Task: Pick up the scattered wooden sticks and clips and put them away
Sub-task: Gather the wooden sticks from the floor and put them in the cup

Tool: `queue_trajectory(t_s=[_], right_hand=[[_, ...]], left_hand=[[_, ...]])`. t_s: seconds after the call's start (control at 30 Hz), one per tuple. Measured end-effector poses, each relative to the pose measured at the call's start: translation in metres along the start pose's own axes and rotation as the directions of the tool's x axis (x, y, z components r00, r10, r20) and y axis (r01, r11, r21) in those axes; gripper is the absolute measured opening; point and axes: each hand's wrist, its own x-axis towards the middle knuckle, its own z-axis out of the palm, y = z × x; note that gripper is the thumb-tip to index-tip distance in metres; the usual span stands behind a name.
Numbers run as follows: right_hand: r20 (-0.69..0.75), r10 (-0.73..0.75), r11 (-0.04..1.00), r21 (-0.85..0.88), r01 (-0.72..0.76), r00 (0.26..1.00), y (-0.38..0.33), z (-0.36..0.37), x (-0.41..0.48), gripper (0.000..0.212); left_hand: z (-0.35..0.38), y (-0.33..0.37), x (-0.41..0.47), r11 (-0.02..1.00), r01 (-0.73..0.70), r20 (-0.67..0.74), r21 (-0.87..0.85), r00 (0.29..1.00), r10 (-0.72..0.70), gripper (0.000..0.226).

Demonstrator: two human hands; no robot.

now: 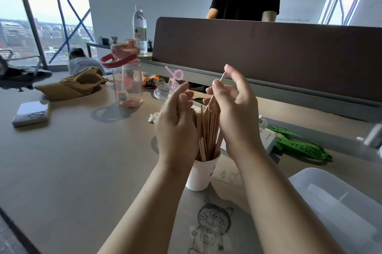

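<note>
Brace the upright wooden sticks (207, 129) standing in the white cup (201, 175) with the flat, straight-fingered left hand (175, 127) just above the cup, then slide the single stick (223, 77) pinched in the right hand (235, 113) straight down into the cup, gently, without tipping it.

Soft daylight enters from the windows (41, 15) at upper left, throwing faint shadows rightward across the tabletop (72, 160); wide-angle distortion bends the edges.
</note>
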Motion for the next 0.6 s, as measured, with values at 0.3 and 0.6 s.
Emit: queue_trajectory(t_s=[0.3, 0.6], right_hand=[[0.085, -0.062, 0.987, -0.142, 0.074, 0.994, 0.002, -0.002, 0.001, 0.012], [0.218, 0.001, 0.981, -0.191, 0.042, 0.976, 0.007, 0.001, -0.005, 0.013]], left_hand=[[0.000, 0.000, -0.001, 0.999, -0.039, 0.015, 0.010, 0.999, 0.039, 0.049], [0.001, 0.001, 0.001, 0.994, 0.038, -0.061, 0.100, 0.998, -0.032, 0.028]])
